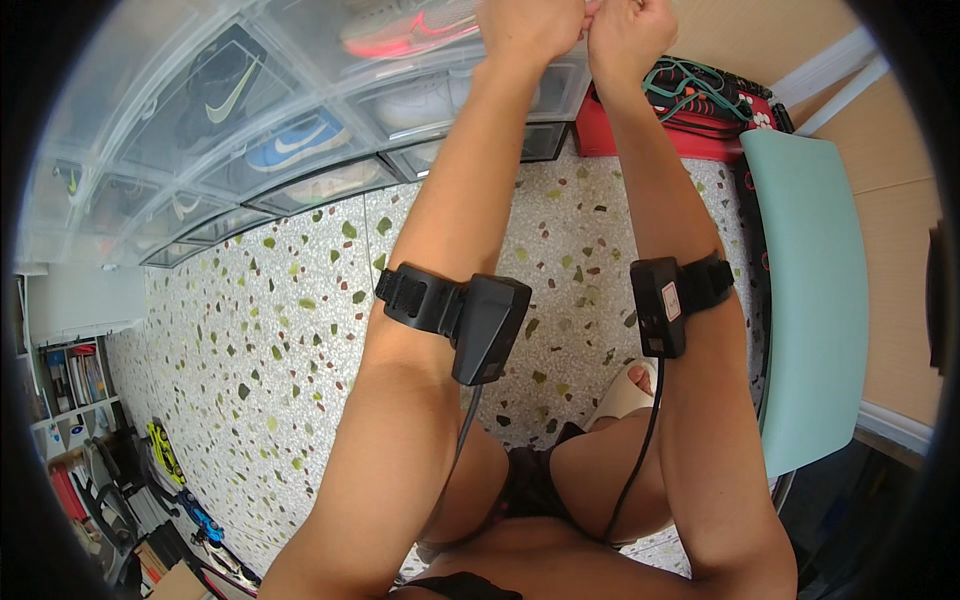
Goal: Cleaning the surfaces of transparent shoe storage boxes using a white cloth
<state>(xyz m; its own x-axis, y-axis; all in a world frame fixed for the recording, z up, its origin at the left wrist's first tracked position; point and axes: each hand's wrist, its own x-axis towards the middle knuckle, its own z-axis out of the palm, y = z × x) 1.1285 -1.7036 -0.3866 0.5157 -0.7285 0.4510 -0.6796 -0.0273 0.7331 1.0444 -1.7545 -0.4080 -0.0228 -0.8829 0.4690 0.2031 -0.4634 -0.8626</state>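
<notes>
Bare forearms wearing black strapped sensor bands [470,312] are reaching up; the left hand [528,28] and right hand [628,30] are bunching closed together against the stacked clear plastic shoe boxes [300,150]; anything pinched is hidden.

Bare forearms each carry a black strap with a boxy black sensor [488,328], cables trailing; dark shorts, pale slipper [625,393].

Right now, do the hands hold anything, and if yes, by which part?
It cannot be told. The left hand and right hand are closed together at the picture's top edge, in front of the clear shoe boxes; nothing shows between them.
</notes>
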